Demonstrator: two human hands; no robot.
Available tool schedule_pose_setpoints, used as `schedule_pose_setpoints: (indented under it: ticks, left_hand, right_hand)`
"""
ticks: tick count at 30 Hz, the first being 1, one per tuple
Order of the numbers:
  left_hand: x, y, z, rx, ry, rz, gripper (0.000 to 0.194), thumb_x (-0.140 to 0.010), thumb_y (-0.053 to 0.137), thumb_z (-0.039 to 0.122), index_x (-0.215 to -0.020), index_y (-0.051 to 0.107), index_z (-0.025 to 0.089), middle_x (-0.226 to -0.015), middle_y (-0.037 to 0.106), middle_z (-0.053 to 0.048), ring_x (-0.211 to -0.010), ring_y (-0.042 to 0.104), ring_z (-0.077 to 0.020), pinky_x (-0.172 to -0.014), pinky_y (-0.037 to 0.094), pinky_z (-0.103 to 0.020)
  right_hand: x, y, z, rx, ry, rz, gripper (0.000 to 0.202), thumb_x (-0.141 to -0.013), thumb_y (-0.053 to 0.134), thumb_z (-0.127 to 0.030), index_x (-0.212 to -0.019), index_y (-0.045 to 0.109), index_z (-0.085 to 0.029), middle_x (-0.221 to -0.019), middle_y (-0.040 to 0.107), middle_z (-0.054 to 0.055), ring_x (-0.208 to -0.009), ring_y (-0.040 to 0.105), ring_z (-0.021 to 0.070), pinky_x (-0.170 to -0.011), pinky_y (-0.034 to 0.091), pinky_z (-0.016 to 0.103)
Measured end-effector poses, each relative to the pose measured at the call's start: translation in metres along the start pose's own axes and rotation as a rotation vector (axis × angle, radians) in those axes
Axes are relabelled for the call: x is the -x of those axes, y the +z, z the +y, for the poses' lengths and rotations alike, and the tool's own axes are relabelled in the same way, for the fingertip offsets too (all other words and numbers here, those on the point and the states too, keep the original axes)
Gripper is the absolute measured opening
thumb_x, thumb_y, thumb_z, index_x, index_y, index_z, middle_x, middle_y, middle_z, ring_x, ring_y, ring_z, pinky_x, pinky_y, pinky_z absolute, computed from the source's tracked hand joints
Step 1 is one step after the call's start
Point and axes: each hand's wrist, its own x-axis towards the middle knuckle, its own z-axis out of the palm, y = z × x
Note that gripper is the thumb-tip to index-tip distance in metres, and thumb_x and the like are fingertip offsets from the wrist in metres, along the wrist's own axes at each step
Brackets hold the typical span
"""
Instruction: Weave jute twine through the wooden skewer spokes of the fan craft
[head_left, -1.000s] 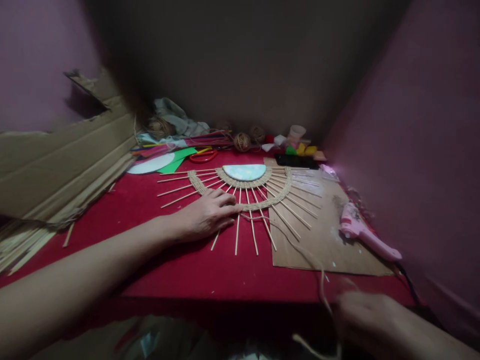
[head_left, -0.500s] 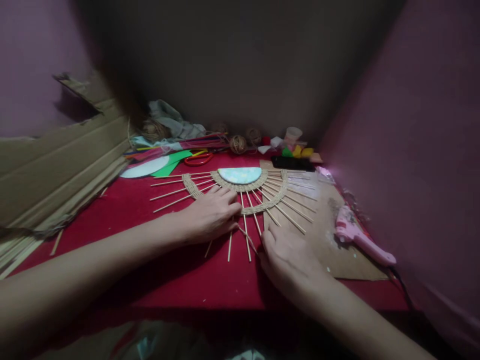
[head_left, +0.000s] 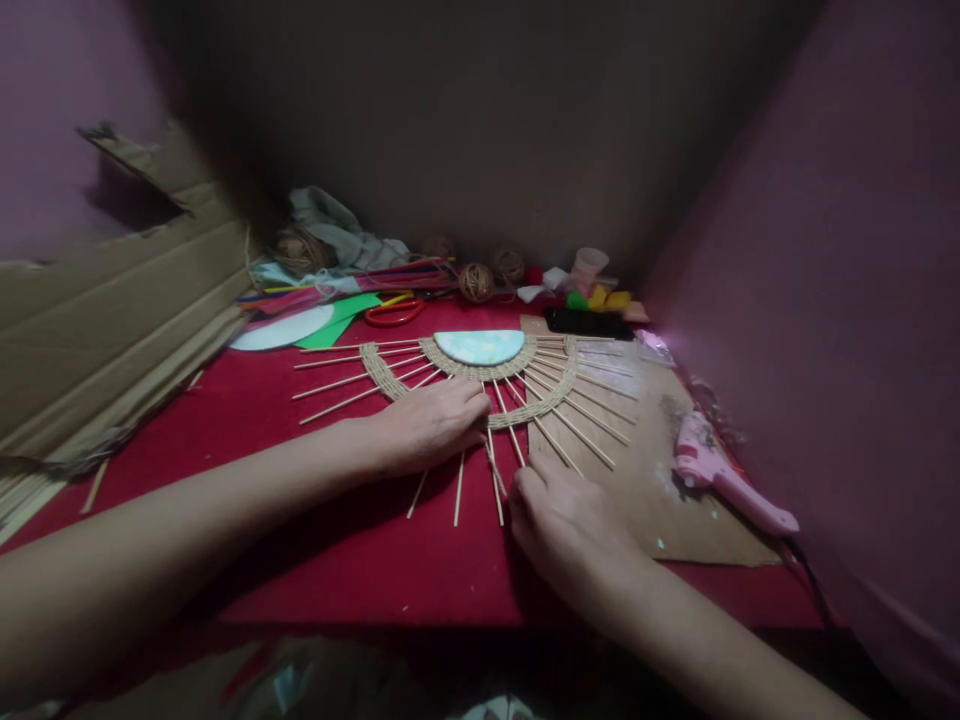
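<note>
Thin wooden sticks (head_left: 585, 441) fan out from a pale blue half-disc (head_left: 481, 347) on the red tabletop. Twine is woven around the sticks in an inner band against the half-disc and an outer woven band (head_left: 384, 375). My left hand (head_left: 442, 425) lies over the lower part of the outer band, its fingers closed at the band and the twine. A loose twine strand (head_left: 495, 470) runs down from there to my right hand (head_left: 559, 515), whose fingers are pinched on it beside the stick ends.
A pink glue gun (head_left: 731, 480) lies on a cardboard sheet (head_left: 660, 520) at the right. Behind are red-handled scissors (head_left: 394, 312), a black phone (head_left: 587, 322), twine balls (head_left: 475, 282), green paper (head_left: 341, 322) and a plastic cup (head_left: 590, 264). Folded cardboard (head_left: 97, 330) stands at the left.
My left hand has shifted slightly right and up along the outer band. The twine strand between my hands now hangs more steeply, and the right-hand fingers are more curled.
</note>
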Motion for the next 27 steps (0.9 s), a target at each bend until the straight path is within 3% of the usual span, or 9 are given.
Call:
schedule_pose_setpoints:
  ticks: [4,6,9,12,16,21,27]
  left_hand:
    - [0.002,0.002,-0.001,0.103,-0.002,0.01,0.017,-0.09,0.05,0.03,-0.095,0.053,0.014,-0.095,0.055,-0.007,-0.085,0.049,-0.0183,-0.075,0.044,-0.031]
    - [0.002,0.004,-0.002,0.121,0.0,0.027,0.019,-0.091,0.047,0.031,-0.098,0.053,0.014,-0.096,0.056,-0.008,-0.086,0.049,-0.0182,-0.077,0.044,-0.032]
    - [0.001,0.003,0.0,0.103,-0.006,0.048,0.021,-0.094,0.039,0.029,-0.095,0.055,0.014,-0.093,0.056,-0.008,-0.084,0.049,-0.0181,-0.077,0.043,-0.032]
    - [-0.001,-0.001,0.001,0.121,-0.013,0.012,0.022,-0.094,0.041,0.03,-0.097,0.057,0.015,-0.093,0.056,-0.008,-0.084,0.05,-0.0183,-0.076,0.043,-0.032]
    - [-0.007,-0.009,0.003,0.185,-0.066,-0.023,0.023,-0.091,0.049,0.035,-0.102,0.059,0.017,-0.097,0.058,-0.008,-0.089,0.051,-0.0194,-0.076,0.044,-0.031]
    - [-0.016,-0.014,0.011,0.023,-0.078,0.032,0.03,-0.088,0.054,0.042,-0.1,0.06,0.015,-0.1,0.058,-0.01,-0.097,0.047,-0.0241,-0.084,0.042,-0.036]
    - [-0.026,-0.01,0.017,0.047,-0.069,-0.02,0.028,-0.085,0.058,0.037,-0.105,0.057,0.017,-0.101,0.059,-0.008,-0.095,0.048,-0.0229,-0.08,0.042,-0.034]
  right_hand:
    - [-0.007,-0.016,0.01,-0.417,0.146,-0.093,0.011,-0.082,0.044,-0.015,-0.074,0.051,-0.019,-0.068,0.059,0.001,-0.06,0.051,0.0118,-0.055,0.036,0.023]
    - [-0.013,-0.024,0.018,-0.474,0.224,-0.104,0.012,-0.084,0.042,-0.018,-0.076,0.05,-0.02,-0.068,0.058,0.0,-0.06,0.051,0.012,-0.056,0.036,0.023]
    - [-0.02,-0.027,0.032,-0.322,0.33,-0.036,0.01,-0.083,0.044,-0.021,-0.079,0.053,-0.02,-0.069,0.059,0.002,-0.061,0.052,0.0143,-0.058,0.036,0.026]
    - [-0.019,-0.024,0.039,-0.207,0.346,-0.007,0.011,-0.082,0.047,-0.021,-0.078,0.057,-0.02,-0.066,0.06,0.002,-0.059,0.052,0.015,-0.058,0.035,0.026]
    - [-0.008,-0.017,0.038,-0.209,0.304,-0.029,0.012,-0.081,0.048,-0.018,-0.077,0.059,-0.02,-0.065,0.062,0.002,-0.057,0.054,0.0143,-0.055,0.034,0.024]
    - [0.0,-0.013,0.036,-0.19,0.338,0.003,0.011,-0.083,0.05,-0.021,-0.079,0.061,-0.02,-0.065,0.064,0.001,-0.056,0.055,0.0138,-0.054,0.034,0.023]
    - [-0.002,-0.009,0.035,-0.141,0.328,0.007,0.015,-0.085,0.048,-0.022,-0.083,0.062,-0.019,-0.069,0.066,0.004,-0.062,0.059,0.0162,-0.057,0.035,0.025]
